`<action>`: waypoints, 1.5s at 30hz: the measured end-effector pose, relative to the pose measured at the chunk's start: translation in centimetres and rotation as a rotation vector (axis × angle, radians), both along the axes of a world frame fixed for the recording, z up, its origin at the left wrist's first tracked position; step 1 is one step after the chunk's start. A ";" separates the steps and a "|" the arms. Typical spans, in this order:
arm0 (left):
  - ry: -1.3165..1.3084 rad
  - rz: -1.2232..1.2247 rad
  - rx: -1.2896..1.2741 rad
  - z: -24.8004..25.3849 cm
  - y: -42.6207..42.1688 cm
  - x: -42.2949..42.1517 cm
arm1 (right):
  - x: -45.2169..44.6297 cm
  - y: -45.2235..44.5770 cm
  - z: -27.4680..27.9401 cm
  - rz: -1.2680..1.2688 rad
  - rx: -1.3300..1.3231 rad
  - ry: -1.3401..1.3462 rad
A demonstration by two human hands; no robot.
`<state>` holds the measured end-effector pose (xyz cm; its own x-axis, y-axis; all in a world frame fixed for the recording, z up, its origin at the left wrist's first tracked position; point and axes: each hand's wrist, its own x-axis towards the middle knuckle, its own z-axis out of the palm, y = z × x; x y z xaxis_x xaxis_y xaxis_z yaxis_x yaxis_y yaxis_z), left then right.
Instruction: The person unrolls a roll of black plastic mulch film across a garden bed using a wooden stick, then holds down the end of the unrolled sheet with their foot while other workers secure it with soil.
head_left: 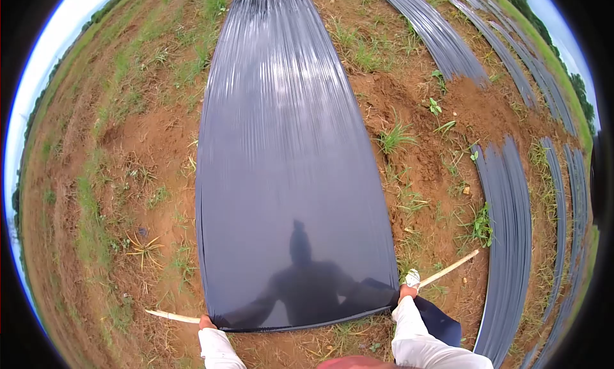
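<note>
A wide sheet of shiny black plastic film [288,164] stretches away from me over the soil, with a person's shadow on its near part. At its near left corner my left hand [206,322] is closed round the film's edge and a pale wooden stick [173,316], which juts out to the left. My right hand [407,293] is closed at the near right corner, where a pale stick end [451,268] juts out to the right. Whether both ends belong to one stick is hidden by the film. Something white [413,278] shows at my right hand.
On the right, other strips of dark film [505,241] lie along the ground, some with soil on their ends. Reddish soil [147,139] with grass tufts [394,137] and small weeds borders the sheet. Trees stand along the field's edge.
</note>
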<state>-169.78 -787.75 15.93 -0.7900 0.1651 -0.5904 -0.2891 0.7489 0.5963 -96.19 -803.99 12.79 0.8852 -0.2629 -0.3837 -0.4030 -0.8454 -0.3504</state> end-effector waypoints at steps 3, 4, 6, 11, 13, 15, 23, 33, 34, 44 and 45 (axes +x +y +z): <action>0.503 -1.231 -0.448 -0.1 -1.5 -2.5 | -0.7 0.7 0.9 -0.011 0.008 0.017; 0.553 -1.367 -0.458 -0.6 -1.9 -3.5 | -0.7 0.8 0.9 -0.018 0.007 0.015; 0.533 -1.298 -0.409 -1.8 -2.2 -4.0 | -0.7 0.9 1.2 -0.006 -0.029 0.007; 0.354 -0.026 -0.291 4.6 2.8 5.2 | -0.4 0.3 1.0 0.037 0.028 0.076; 1.053 0.066 -0.425 5.3 4.0 7.3 | -1.1 2.1 3.0 -0.008 -0.057 0.066; 1.117 -0.085 -0.334 6.4 4.2 8.5 | -1.0 1.8 2.7 0.024 -0.034 0.015; 0.683 -0.421 -0.164 9.9 5.3 10.0 | -0.8 0.7 1.0 0.037 0.048 -0.029; 1.127 -0.812 -0.553 8.2 4.3 17.0 | -0.1 0.8 0.1 0.024 -0.053 0.176; 1.039 -0.772 -0.411 7.8 4.0 16.7 | -0.4 1.3 1.3 -0.002 -0.056 0.159; 0.683 -0.510 0.073 4.8 4.7 14.6 | -1.0 0.7 -0.9 -0.096 0.611 0.024; 0.767 -0.501 0.031 4.9 4.7 15.1 | 0.4 -2.8 -4.8 -0.021 0.216 -0.066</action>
<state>-154.70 -783.02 20.82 -0.7956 0.6010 0.0764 0.5484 0.6607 0.5126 -95.76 -806.81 8.04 0.9054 -0.1999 -0.3745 -0.3902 -0.7396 -0.5484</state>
